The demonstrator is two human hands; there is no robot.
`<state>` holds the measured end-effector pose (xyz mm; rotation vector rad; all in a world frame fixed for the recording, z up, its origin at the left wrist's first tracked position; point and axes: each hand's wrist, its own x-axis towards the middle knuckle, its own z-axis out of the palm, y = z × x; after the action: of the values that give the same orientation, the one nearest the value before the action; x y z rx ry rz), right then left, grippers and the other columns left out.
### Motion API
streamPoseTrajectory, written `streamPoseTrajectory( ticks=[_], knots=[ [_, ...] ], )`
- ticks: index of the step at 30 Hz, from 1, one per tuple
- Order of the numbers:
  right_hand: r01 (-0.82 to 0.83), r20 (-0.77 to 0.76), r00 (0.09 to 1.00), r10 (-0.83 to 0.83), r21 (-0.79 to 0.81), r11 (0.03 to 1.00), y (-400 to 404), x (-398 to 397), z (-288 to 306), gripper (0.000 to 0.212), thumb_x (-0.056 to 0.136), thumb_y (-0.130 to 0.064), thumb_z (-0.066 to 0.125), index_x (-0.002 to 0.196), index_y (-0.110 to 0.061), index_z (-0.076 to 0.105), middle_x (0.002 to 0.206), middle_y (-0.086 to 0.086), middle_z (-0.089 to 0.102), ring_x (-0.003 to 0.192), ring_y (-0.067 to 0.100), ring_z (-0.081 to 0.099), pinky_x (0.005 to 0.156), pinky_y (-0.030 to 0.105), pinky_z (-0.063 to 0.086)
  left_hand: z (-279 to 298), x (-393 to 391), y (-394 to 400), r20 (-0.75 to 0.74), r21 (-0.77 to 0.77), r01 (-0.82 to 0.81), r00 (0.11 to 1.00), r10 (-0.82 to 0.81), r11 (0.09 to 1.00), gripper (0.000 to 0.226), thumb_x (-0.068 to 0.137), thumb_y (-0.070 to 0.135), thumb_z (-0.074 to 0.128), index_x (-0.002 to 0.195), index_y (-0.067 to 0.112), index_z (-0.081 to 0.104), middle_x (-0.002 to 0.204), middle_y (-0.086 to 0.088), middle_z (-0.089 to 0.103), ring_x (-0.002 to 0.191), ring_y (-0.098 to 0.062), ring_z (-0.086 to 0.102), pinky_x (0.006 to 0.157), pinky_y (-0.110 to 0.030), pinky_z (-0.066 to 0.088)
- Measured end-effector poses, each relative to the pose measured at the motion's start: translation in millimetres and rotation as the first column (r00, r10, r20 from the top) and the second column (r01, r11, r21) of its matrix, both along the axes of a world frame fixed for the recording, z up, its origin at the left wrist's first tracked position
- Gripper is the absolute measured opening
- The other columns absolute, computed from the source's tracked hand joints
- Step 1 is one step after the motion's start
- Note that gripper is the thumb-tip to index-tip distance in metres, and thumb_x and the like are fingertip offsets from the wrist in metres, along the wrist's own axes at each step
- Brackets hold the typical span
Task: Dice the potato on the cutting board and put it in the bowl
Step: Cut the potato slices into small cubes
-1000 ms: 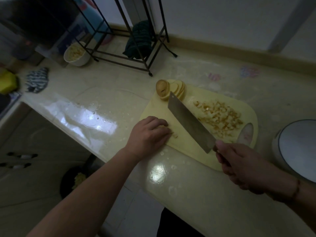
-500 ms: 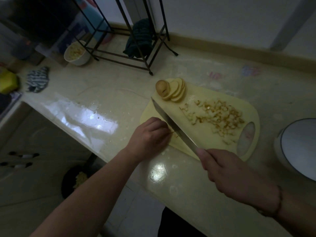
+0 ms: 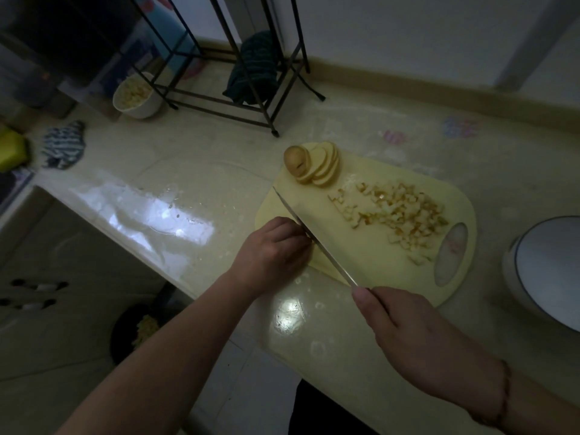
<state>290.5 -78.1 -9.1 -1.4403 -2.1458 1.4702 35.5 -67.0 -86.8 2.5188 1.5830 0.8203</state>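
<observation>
Tabletop (image 3: 188,158): glossy, smooth, stone-like, with bright reflections at left centre. Cutting board (image 3: 370,265), centre right: matt pale-yellow plastic. Knife (image 3: 314,240): thin polished metal blade. Potato slices (image 3: 317,164), upper centre: moist pale cut faces, matt brown skin. Diced potato (image 3: 398,211): small rough-edged cubes. Bowl (image 3: 138,95), upper left: smooth white glazed ceramic. Rack (image 3: 238,58), top centre: thin black metal rods. Cloth (image 3: 64,147), left: soft striped fabric.

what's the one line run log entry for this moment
step: dicing | right hand: grips knife | left hand: curled beside blade | cutting board: diced potato, slices uncut
</observation>
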Motion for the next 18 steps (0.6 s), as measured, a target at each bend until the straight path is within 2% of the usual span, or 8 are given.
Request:
streamPoseTrajectory(
  ticks=[5, 8, 10, 14, 18],
  knots=[
    [-0.01, 0.017, 1.0, 0.009, 0.029, 1.0, -2, -2, -3, 0.063, 0.082, -0.067, 0.018, 0.068, -0.015, 0.052, 0.062, 0.0, 0.056, 0.065, 0.01, 0.053, 0.062, 0.024, 0.037, 2, 0, 1, 0.006, 0.001, 0.01, 1.0, -0.01, 1.0, 0.012, 0.09, 0.011, 0.07, 0.091, 0.002, 0.078, 0.094, -0.012, 0.073, 0.086, -0.031, 0.068, 0.075, -0.035, 0.056],
    [-0.015, 0.036, 0.999, 0.013, 0.048, 0.999, 1, -7, -7, 0.059, 0.084, -0.064, 0.019, 0.067, -0.016, 0.05, 0.061, -0.002, 0.054, 0.062, 0.009, 0.051, 0.058, 0.025, 0.03, 3, 1, 1, 0.017, 0.003, 0.014, 1.0, -0.014, 1.0, 0.011, 0.09, 0.01, 0.07, 0.091, 0.003, 0.078, 0.093, -0.011, 0.073, 0.085, -0.031, 0.068, 0.074, -0.034, 0.056],
    [-0.017, 0.038, 0.999, 0.015, 0.063, 0.998, 3, -15, -11, 0.056, 0.086, -0.062, 0.019, 0.067, -0.018, 0.048, 0.063, -0.003, 0.054, 0.063, 0.01, 0.05, 0.061, 0.026, 0.029, 3, 1, 1, 0.019, 0.0, 0.018, 1.0, -0.018, 1.0, 0.01, 0.089, 0.01, 0.071, 0.092, 0.002, 0.077, 0.093, -0.011, 0.073, 0.085, -0.03, 0.068, 0.074, -0.033, 0.056],
    [-0.004, 0.021, 1.0, 0.003, 0.057, 0.998, 10, -21, -15, 0.05, 0.095, -0.052, 0.028, 0.066, -0.017, 0.049, 0.062, -0.002, 0.055, 0.061, 0.009, 0.05, 0.061, 0.027, 0.03, -2, -3, 2, 0.006, 0.004, 0.027, 1.0, -0.027, 1.0, 0.009, 0.089, 0.008, 0.073, 0.094, 0.002, 0.077, 0.097, -0.012, 0.073, 0.089, -0.03, 0.069, 0.077, -0.035, 0.057],
    [0.037, 0.065, 0.997, -0.037, -0.005, 0.999, 21, 4, -11, 0.055, 0.09, -0.057, 0.025, 0.064, -0.016, 0.05, 0.054, -0.003, 0.053, 0.053, 0.006, 0.049, 0.059, 0.029, 0.036, -7, -5, 2, 0.008, 0.034, 0.014, 1.0, -0.014, 0.999, 0.01, 0.092, 0.011, 0.072, 0.088, 0.002, 0.076, 0.093, -0.011, 0.072, 0.088, -0.03, 0.068, 0.076, -0.036, 0.057]
  ],
)
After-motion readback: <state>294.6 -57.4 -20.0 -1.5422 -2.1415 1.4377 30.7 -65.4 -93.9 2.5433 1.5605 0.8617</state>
